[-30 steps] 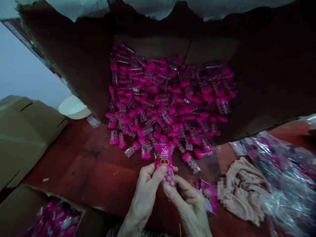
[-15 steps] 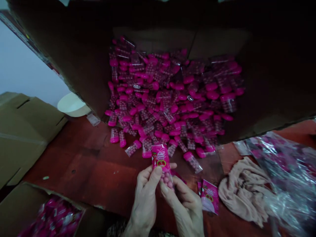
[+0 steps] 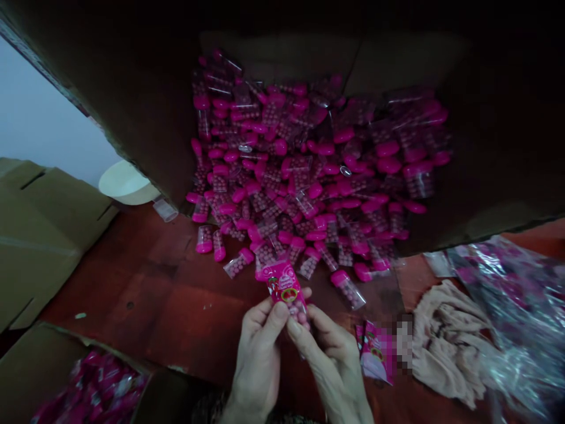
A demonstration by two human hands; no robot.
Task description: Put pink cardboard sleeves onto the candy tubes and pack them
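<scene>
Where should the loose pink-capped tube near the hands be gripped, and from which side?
Pinch the clear tube body across its middle, coming from above beside the right hand: it lies slanted on the red surface, apart from the pile, its long sides free.

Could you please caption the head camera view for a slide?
Left hand and right hand hold a labelled candy tube near pink-capped tubes.

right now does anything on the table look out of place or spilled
One clear tube lies alone on the red table by the cardboard wall, apart from the heap of pink-capped candy tubes. It looks empty, with no pink cap visible. A crumpled beige cloth also looks odd among the candy packaging.
</scene>
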